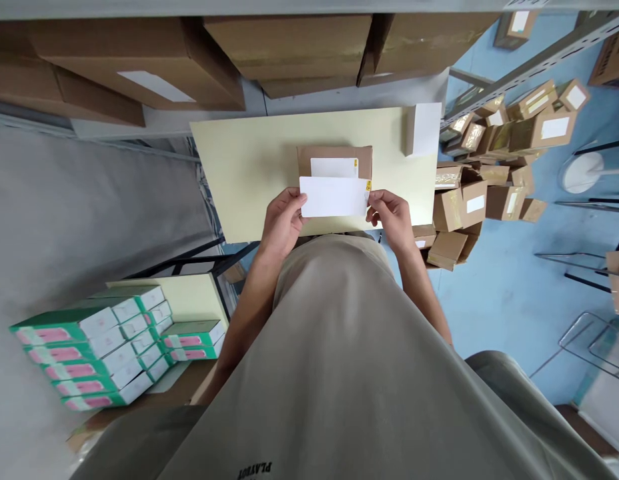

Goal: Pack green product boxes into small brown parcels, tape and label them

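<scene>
A white label sheet (333, 197) is held flat between both my hands above the near edge of a pale yellow table (249, 167). My left hand (283, 221) pinches its left edge, and my right hand (392, 217) pinches its right edge by a small yellow mark. Just beyond the sheet a small brown cardboard box (334, 155) lies on the table with a white label (333, 167) on its top. A white block of labels or a small white box (422, 129) stands at the table's far right corner.
Large cardboard cartons (139, 67) sit on a shelf past the table. Several small labelled brown boxes (494, 160) are heaped on the blue floor to the right. Green-and-white boxes (109, 347) are stacked at lower left. Metal chair frames (584, 333) stand at right.
</scene>
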{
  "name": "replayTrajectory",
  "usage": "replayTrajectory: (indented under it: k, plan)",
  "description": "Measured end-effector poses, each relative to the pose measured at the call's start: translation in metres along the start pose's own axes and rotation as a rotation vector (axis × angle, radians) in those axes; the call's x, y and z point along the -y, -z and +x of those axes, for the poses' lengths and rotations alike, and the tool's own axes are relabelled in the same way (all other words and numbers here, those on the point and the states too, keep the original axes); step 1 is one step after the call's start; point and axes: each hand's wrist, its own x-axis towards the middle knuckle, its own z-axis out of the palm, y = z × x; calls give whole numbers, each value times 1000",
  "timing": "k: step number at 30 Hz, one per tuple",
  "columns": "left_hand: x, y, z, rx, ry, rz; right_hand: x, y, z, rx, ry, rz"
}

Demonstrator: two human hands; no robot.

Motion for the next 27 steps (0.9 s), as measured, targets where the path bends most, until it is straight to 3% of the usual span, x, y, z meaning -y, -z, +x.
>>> replayTrajectory:
  k: [10,18,21,27]
  plan:
    - [17,13,10,-28,44,98,-8,-11,0,-46,60,-114]
    - [43,33,25,-170,130,277,-4,-33,-21,53,134,-297]
    - [49,36,37,-208,97,317,-17,-31,0,-18,115,-318]
    - [66,36,88,-200,-3,497,-50,-12,77,-64,68,-368]
